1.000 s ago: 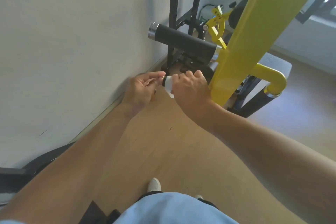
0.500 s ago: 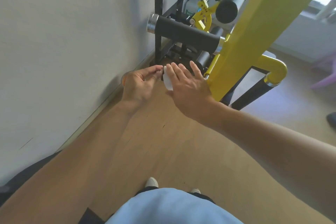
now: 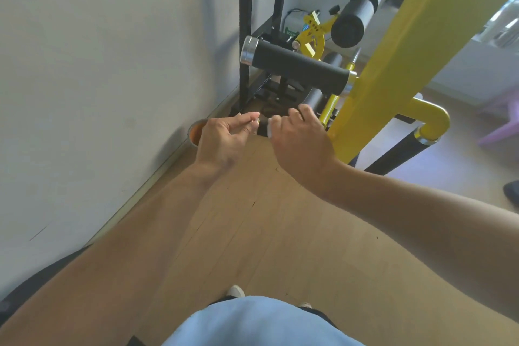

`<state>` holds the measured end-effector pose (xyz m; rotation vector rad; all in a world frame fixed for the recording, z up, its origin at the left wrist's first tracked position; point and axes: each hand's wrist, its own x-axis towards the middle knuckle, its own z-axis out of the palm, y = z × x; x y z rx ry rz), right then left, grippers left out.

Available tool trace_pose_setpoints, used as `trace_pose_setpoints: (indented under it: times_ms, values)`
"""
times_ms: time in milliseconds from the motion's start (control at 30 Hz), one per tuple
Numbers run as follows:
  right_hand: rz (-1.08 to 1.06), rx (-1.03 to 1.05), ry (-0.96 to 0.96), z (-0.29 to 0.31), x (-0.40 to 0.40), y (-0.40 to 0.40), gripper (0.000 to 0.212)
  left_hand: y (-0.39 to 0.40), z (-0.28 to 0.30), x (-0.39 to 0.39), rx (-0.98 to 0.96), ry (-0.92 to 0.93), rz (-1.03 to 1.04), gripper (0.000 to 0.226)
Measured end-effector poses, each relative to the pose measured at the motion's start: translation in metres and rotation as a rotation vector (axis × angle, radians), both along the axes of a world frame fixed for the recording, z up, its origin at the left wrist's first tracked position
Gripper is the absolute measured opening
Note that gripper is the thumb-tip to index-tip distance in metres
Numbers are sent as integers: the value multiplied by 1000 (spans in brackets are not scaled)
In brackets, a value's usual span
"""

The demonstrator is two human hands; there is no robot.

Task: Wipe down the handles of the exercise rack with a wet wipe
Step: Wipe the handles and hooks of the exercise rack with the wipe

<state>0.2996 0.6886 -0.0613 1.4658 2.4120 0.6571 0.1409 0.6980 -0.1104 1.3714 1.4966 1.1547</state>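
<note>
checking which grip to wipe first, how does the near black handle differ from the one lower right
The near handle juts sideways from the yellow post, thick, with a chrome cap on its free end. The lower right handle is thinner, slants down toward the floor, and joins a curved yellow elbow through a chrome collar. Both are black grips, and no hand touches either.

A wooden floor carries the yellow-and-black exercise rack; an orange-lined cup sits by the wall.

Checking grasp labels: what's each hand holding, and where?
Right hand grips a small white wipe, mostly hidden behind its fingers; only one edge shows. Left hand pinches something tiny and white at its fingertips, too small to identify.
</note>
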Motion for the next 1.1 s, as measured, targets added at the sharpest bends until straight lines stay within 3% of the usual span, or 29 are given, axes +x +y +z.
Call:
trace_pose_setpoints:
  times_ms: [67, 133, 267, 333, 400, 533, 600, 667, 733, 800, 1000, 1067, 1100]
  values:
    - [92, 9, 219, -14, -6, 6, 19, -1, 0, -1, 6, 1, -33, 24]
    - [83, 37, 232, -16, -2, 6, 26, -1, -1, -2, 20, 14, -43, 23]
    - [-112, 9, -299, 10, 27, -15, 35, -4, -2, -1, 35, 30, -24, 23]
    - [-83, 8, -415, 15, 33, -21, 32, -5, -3, 3, 41, 51, -31, 29]
    - [-68, -16, -291, 8, 23, -16, 32, -5, -1, 4, 39, 62, -29, 29]
    - [85, -10, 178, -17, 5, 2, 29, -10, 0, 2, 35, 96, -23, 31]
    - [110, 17, 228, -21, 8, 3, 32, -15, 2, 0, 43, 94, -3, 30]
    - [45, 30, 10, -8, 18, -8, 36, -20, 3, -1, 46, 84, 11, 29]
    - [-52, 25, -359, 5, 28, -24, 41, -23, 4, 0, 52, 94, 13, 29]
    - [-74, 13, -510, 13, 30, -35, 41, -26, 3, 1, 50, 95, 16, 29]
    - [145, 42, 139, -18, -2, -17, 27, -35, 2, 3, 50, 91, -17, 28]
    - [140, 32, 194, -24, -8, -18, 26, -40, 0, 2, 64, 100, -9, 29]
    - [95, 34, 131, -19, -5, -22, 27, -41, 0, 1, 65, 100, 0, 29]
